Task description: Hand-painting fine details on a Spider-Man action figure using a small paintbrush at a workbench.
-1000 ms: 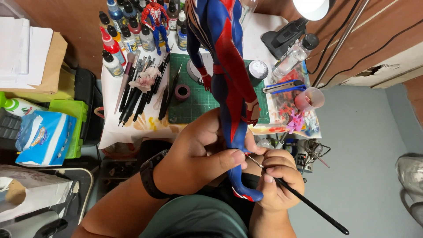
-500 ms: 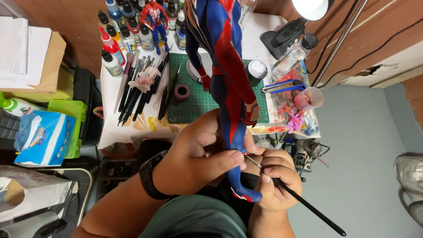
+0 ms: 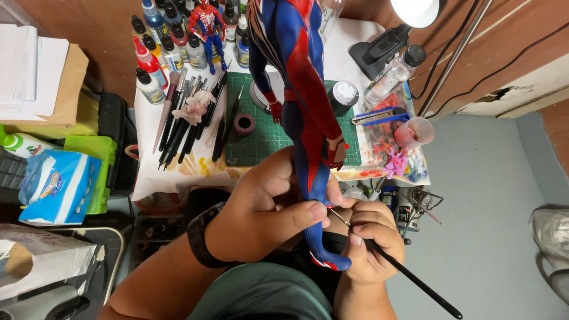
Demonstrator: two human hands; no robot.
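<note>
Blue and red shiny plastic makes up the big figure, a tall smooth toy person with thin legs. The left hand is wrapped around its lower leg, thumb pressed on the side, so the grip is tight on the figure. The leg sticks out below that hand, and the red and blue foot pokes out near the person's lap. The right hand is curled around a thin black paintbrush, held like a pencil. The brush's fine tip meets the leg just right of the left thumb.

On the far surface lies one green cutting mat with a grid on it. One small figure in the same colours stands among many little paint bottles. A row of dark brushes lies left of the mat. One pink cup sits at the right.
</note>
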